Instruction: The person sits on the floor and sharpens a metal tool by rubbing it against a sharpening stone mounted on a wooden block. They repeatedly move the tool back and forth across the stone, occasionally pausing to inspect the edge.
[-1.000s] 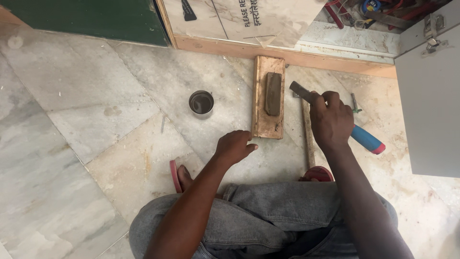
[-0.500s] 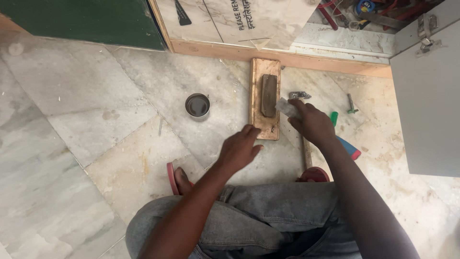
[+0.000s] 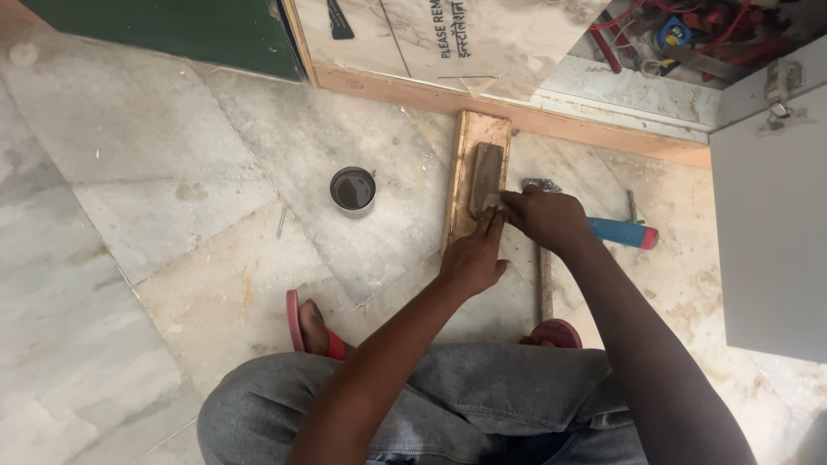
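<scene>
Marble floor by a wooden threshold

Pale, stained marble slabs (image 3: 172, 172) cover the floor, laid at angles with visible joints. A wooden strip (image 3: 594, 129) runs along the far edge. Behind it stand a dark green panel (image 3: 189, 30) and a leaning marble-patterned sheet (image 3: 431, 34). A grey cabinet door (image 3: 771, 224) fills the right side. Soft, even light.

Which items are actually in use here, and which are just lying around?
In use: left hand and right hand on the wooden block with its dark stone.

Lying about: small tin, blue-handled tool, hammer, nail.
</scene>
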